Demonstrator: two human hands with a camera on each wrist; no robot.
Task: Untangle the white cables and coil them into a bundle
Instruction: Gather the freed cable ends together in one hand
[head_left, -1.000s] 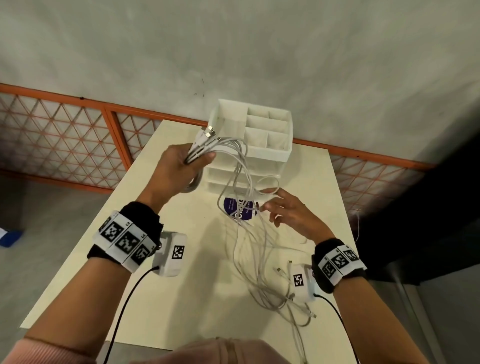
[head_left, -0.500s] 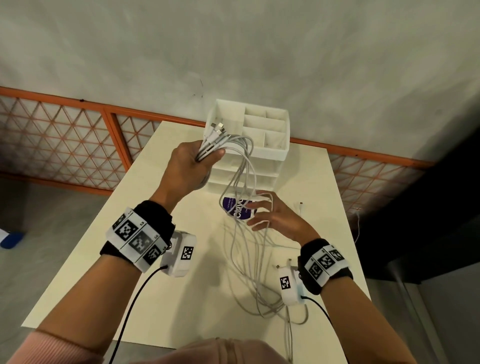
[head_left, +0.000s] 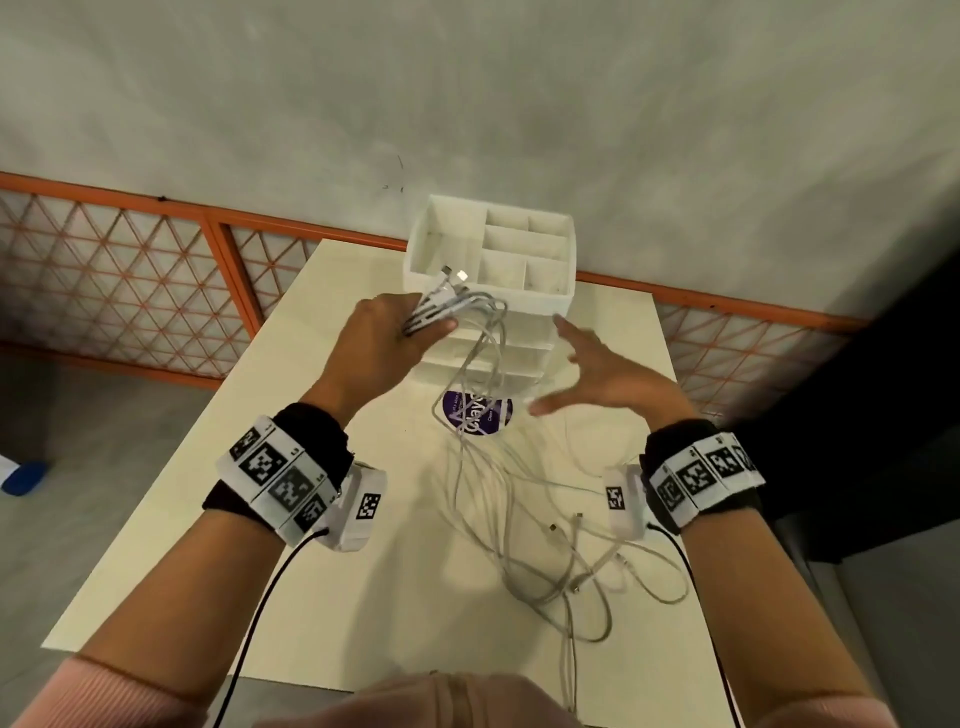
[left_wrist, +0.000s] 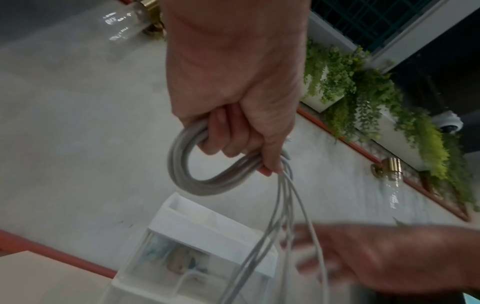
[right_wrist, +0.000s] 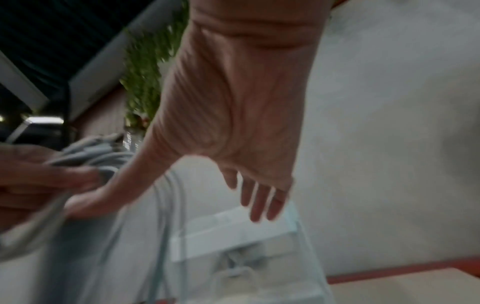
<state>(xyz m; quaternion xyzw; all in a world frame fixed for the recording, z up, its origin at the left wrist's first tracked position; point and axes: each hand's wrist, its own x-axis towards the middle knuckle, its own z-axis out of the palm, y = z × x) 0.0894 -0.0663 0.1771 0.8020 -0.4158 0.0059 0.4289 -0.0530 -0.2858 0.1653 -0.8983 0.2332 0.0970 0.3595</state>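
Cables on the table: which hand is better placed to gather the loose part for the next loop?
The right hand, probably. It is open and holds nothing, above the loose cables. The left hand already grips the coil.

This looks like a terrace or patio-like spot rather than a workroom: a plain cream rectangular table (head_left: 332, 519) stands against a rough grey plastered wall (head_left: 467, 104), with an orange-framed lattice panel (head_left: 114, 275) along its base at the left of the frame. In the left wrist view, trailing green plants in white planter boxes (left_wrist: 363, 90) and brass-capped glass wall lamps (left_wrist: 391, 176) line that wall
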